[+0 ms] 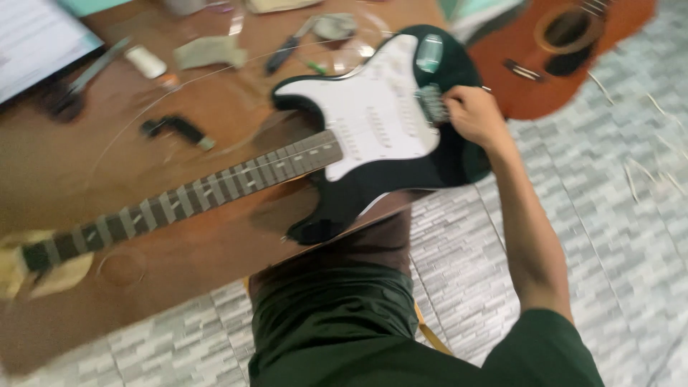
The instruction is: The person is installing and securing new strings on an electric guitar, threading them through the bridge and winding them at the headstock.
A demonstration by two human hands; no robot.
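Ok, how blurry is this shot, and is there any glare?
Head view: motion blur smears everything, worst on the electric guitar neck and the table tools; the right hand at the bridge is soft; pale glare sits on the clear plastic at the table's far edge.

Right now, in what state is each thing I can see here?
Electric guitar: lying flat on the wooden table, body past the table's edge, no strings visible on the neck.
Right hand: on the guitar body at the bridge, fingers curled there; picture too blurred to tell a firm grip.
Left hand: out of view.
Acoustic guitar: lying on the tiled floor, face up.
Loose string: curved across the table.
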